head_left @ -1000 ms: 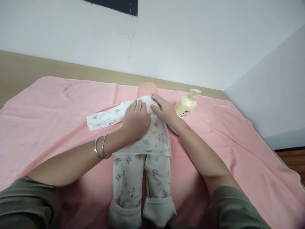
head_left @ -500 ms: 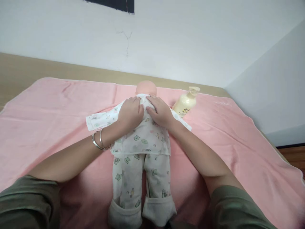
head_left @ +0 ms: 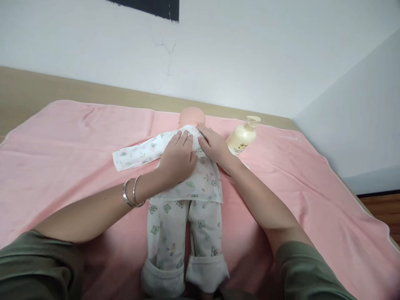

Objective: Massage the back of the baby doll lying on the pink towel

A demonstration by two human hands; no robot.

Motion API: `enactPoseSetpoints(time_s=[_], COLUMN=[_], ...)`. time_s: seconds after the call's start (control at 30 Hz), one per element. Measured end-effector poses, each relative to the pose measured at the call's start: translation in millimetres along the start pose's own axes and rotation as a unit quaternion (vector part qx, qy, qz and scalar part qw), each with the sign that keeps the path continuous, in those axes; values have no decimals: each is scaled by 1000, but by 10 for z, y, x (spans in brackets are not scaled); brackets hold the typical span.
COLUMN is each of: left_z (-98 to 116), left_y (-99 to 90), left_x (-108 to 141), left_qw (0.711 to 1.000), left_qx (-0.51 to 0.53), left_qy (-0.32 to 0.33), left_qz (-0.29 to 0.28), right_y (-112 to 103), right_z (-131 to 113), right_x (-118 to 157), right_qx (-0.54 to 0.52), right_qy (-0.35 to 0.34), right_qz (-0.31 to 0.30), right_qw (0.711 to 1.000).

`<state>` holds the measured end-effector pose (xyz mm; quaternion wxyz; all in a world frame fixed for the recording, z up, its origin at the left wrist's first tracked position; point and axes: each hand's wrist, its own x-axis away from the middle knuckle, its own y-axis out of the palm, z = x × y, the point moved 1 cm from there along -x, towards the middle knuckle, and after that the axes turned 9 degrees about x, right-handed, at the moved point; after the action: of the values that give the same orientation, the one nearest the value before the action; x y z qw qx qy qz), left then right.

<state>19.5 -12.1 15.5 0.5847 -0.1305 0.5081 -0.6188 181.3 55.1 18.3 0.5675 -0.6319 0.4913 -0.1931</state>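
Observation:
A baby doll (head_left: 191, 116) lies face down with the back of its head toward the wall. It wears a white printed shirt (head_left: 200, 183) and matching trousers (head_left: 170, 233) with turned-up cuffs. My left hand (head_left: 179, 156) rests flat on the doll's upper back, its fingers stretched toward the neck. On the doll's right shoulder lies my right hand (head_left: 216, 146), fingers extended and touching the shirt near the collar. One shirt sleeve (head_left: 137, 154) spreads out to the left; the other is mostly hidden behind my right hand and forearm.
A cream pump bottle (head_left: 243, 135) stands tilted-looking just right of the doll. Pink cloth (head_left: 71, 166) with some folds covers most of the wooden surface (head_left: 62, 85). A white wall (head_left: 234, 62) rises behind, and another borders the right side.
My left hand has slid down and slightly right over the doll's back, its fingers straighter. My right hand has shifted slightly right at the shoulder. The view has moved a little.

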Motion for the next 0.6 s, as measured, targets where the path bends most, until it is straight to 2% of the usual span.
enactPoseSetpoints(time_s=[0.3,0.6], left_z=[-119,-125], left_y=[-79,-73], left_x=[-233,-241], left_qw=[993,993], left_qx=[38,35], left_qy=[-102,-106], left_qz=[-34,-29], right_y=[5,20], right_z=[-64,-91], right_x=[23,16], right_qx=[43,36], right_qy=[-33,-44], right_qz=[11,19], right_qw=[998,998])
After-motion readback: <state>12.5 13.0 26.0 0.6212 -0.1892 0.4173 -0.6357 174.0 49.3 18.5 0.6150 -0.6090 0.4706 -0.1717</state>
